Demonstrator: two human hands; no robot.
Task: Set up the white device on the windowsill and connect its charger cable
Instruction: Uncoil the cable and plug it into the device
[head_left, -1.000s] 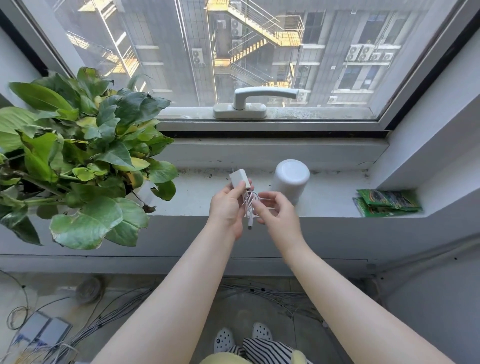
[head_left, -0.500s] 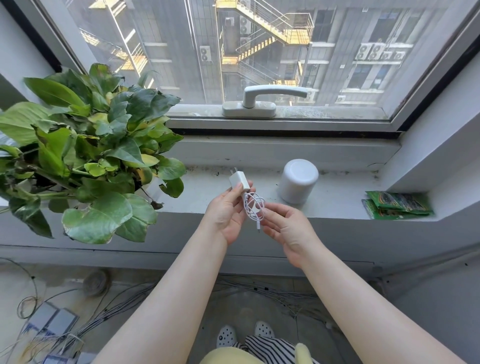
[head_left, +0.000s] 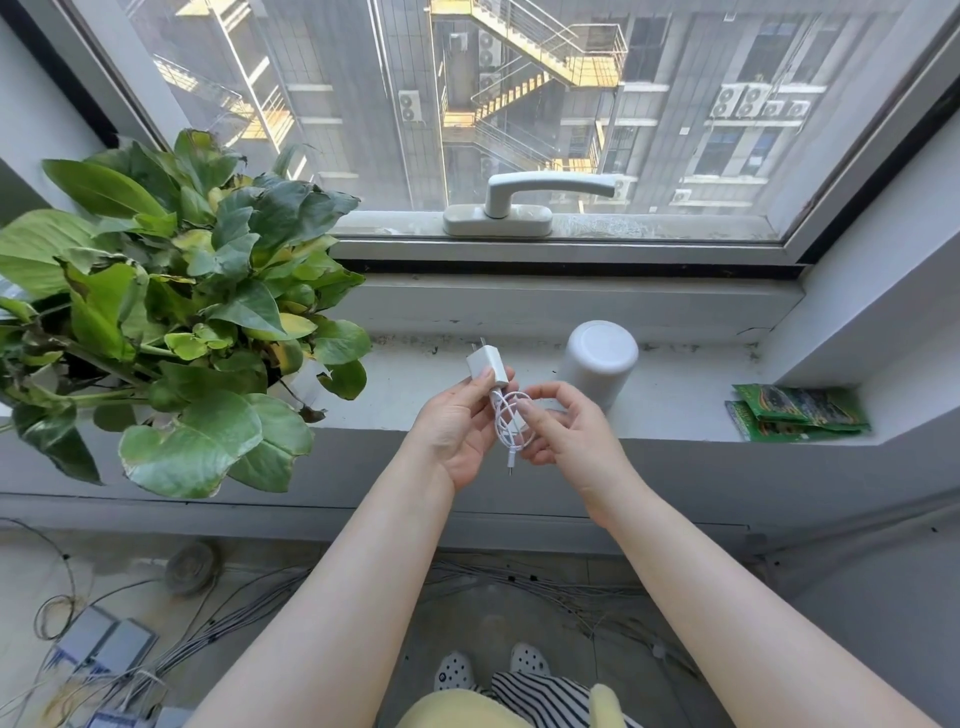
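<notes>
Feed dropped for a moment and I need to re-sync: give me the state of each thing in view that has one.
White device: upright on the windowsill, no cable attached.
Charger plug: pinched in the left hand, prongs pointing up and away.
Cable: coiled, connector end dangling free.
Right hand: fingers on the coil.
Window handle: lying horizontal.
Green packets: stacked flat on the sill.

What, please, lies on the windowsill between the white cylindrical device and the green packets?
Nothing: in the head view, the grey windowsill is bare between the white cylindrical device and the green packets.
</notes>
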